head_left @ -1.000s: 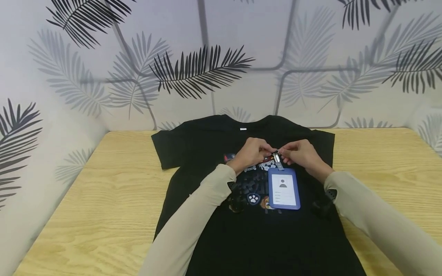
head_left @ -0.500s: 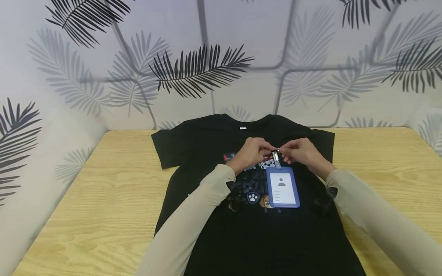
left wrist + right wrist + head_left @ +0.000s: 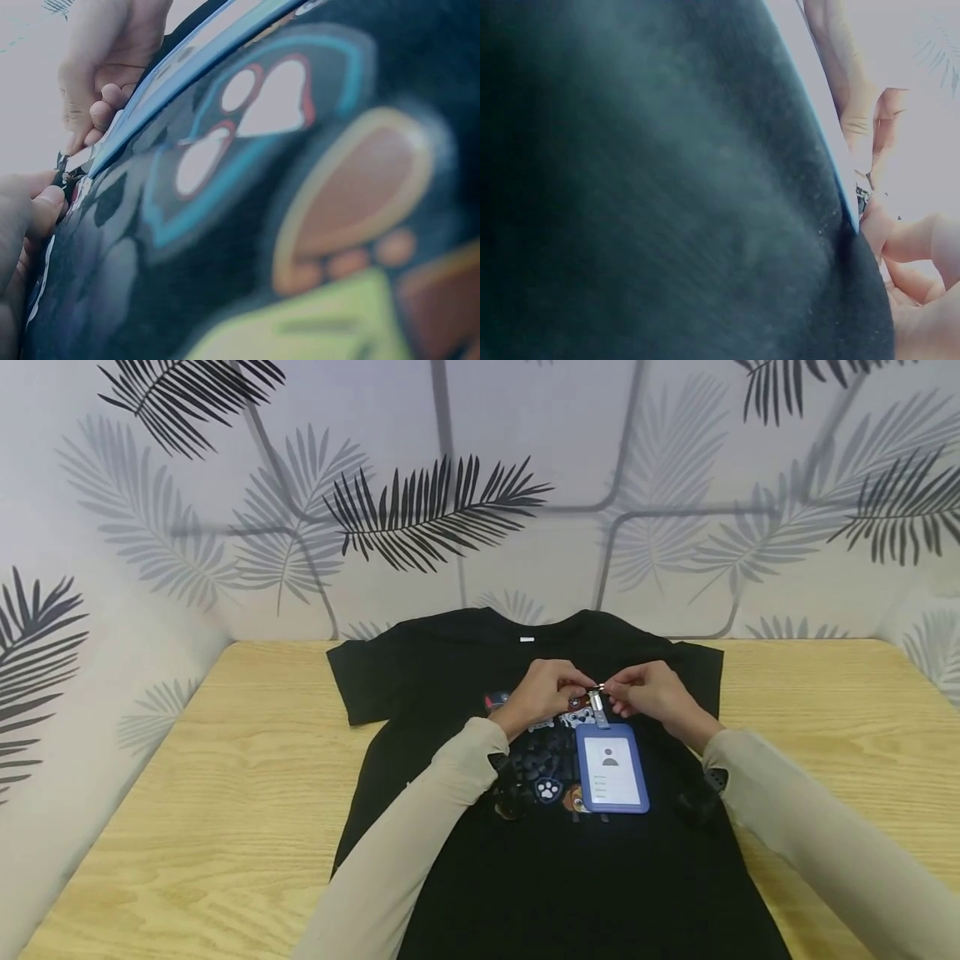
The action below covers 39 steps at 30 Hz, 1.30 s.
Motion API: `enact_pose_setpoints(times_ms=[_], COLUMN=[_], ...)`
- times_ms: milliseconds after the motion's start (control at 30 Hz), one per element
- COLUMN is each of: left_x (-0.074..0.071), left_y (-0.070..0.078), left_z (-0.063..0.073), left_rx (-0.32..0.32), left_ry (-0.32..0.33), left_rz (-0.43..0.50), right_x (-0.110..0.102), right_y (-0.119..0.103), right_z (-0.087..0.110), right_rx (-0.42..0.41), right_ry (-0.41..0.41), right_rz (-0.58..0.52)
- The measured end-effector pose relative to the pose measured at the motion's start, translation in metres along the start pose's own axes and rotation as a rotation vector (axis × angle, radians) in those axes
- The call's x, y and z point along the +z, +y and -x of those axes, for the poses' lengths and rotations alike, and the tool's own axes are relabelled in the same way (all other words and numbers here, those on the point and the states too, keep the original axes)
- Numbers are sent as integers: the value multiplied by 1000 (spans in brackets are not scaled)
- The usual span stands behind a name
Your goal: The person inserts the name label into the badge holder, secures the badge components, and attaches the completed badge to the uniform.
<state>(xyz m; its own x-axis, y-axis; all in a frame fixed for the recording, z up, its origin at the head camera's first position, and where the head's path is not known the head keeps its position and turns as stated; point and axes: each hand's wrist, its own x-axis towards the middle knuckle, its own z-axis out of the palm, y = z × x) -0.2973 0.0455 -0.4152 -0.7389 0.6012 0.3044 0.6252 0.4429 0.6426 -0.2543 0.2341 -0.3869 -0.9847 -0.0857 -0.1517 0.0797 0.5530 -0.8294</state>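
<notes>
A blue badge holder (image 3: 611, 768) with a white card lies on the printed front of a black T-shirt (image 3: 585, 885). From its top runs a clear strap to a metal clip (image 3: 597, 702). My left hand (image 3: 546, 693) pinches dark cloth of the shirt beside the clip's upper end. My right hand (image 3: 651, 695) holds the clip between thumb and forefinger, fingertips almost meeting the left ones. In the left wrist view, the left hand's fingers (image 3: 46, 206) are close to the clip's dark end. The right wrist view hides most of the clip behind the fingers.
The T-shirt is spread flat on a wooden table (image 3: 225, 793), its collar toward the back. A pale wall covering (image 3: 480, 535) with leaf patterns rises behind the table's far edge. Black wrist cameras sit under both sleeves, low over the shirt.
The badge holder has shifted slightly left, and its strap leans a bit more. Both hands stay at the clip with only small finger movements.
</notes>
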Motion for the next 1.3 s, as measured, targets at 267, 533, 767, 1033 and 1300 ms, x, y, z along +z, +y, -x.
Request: enact_pose_setpoints(times_ms=[267, 533, 767, 1033, 1300], left_x=[1, -10, -27, -48, -62], left_y=[-1, 2, -1, -6, 1], left_z=[-1, 5, 16, 28, 41], left_rx=[-3, -97, -167, -215, -229], left_ry=[22, 64, -4, -153, -228], left_rz=[-10, 39, 9, -125, -182], right_x=[1, -2, -10, -16, -1], right_y=[2, -2, -7, -9, -21], right_z=[0, 0, -4, -6, 24], right_rx=[11, -68, -190, -155, -401], right_ry=[10, 42, 41, -8, 0], right_rz=[-5, 102, 389, 679, 707])
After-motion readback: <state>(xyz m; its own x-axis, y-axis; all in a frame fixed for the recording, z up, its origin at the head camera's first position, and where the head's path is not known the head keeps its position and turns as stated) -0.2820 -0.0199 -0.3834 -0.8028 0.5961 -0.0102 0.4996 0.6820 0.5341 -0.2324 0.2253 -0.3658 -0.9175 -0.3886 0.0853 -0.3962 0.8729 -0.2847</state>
